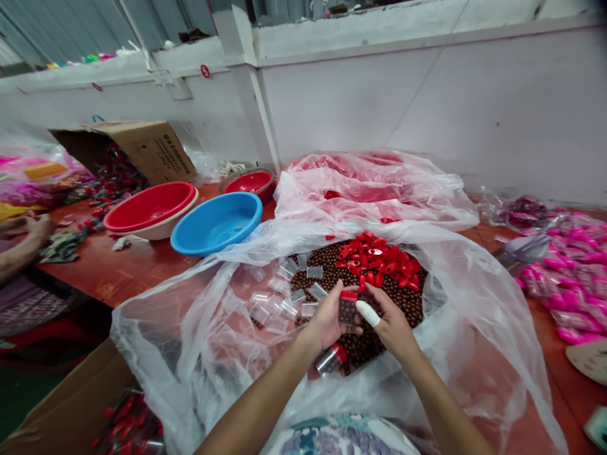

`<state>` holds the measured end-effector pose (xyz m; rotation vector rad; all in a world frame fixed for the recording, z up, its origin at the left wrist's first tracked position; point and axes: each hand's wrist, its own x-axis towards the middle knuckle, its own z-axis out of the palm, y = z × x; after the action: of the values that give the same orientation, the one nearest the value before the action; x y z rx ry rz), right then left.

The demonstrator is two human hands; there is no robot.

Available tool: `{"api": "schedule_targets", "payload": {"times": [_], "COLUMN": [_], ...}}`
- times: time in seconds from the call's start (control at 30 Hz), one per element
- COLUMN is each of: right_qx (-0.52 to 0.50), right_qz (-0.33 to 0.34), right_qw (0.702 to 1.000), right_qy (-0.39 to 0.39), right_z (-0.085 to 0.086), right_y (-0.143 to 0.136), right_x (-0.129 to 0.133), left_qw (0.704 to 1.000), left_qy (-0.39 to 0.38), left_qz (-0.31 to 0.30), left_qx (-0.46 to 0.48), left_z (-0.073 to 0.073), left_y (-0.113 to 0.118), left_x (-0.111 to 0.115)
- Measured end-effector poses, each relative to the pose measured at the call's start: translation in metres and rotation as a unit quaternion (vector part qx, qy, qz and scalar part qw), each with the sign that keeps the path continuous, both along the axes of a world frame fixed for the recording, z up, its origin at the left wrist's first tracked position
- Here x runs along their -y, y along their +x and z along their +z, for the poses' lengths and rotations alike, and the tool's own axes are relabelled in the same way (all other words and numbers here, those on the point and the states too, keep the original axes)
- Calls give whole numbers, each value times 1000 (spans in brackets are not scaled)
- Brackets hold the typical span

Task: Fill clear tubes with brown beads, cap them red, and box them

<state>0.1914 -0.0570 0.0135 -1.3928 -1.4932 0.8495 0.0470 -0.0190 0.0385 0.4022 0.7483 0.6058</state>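
My left hand (327,319) is closed around a small clear plastic container (348,309) with a red top and dark contents. My right hand (391,319), its thumb in a white finger cover (368,313), closes on the container's right side; some fingertips are hidden. Both hands are above a heap of brown round beads (365,347) on a clear plastic sheet (474,309). Red caps (379,256) lie piled on the beads just beyond my hands. Several empty clear containers (279,306) are scattered to the left. Below my left hand lies another red-topped container (332,360).
Blue (215,224) and red (149,205) basins stand left on the red table (109,272). Behind them, a cardboard box (156,151) spills red-topped pieces. Pink packets (578,272) lie right. A lower-left box (76,398) holds red-topped containers. Another person's hand (40,227) shows far left.
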Motion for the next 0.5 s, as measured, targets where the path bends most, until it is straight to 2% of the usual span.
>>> {"api": "schedule_targets", "payload": {"times": [0.13,0.27,0.5], "right_qx": [64,146,218], "right_qz": [53,104,113], "right_qw": [996,982,966], "right_qy": [12,58,79], "right_z": [3,9,10], "right_y": [2,7,9], "right_x": [5,8,8], "left_qw": [1000,999,999], "left_qy": [17,28,12], "left_qz": [16,18,-12], "left_qx": [-1,-15,-37], "left_z": [-4,-4,1], "left_y": [3,7,8], "left_x": [2,3,5]}}
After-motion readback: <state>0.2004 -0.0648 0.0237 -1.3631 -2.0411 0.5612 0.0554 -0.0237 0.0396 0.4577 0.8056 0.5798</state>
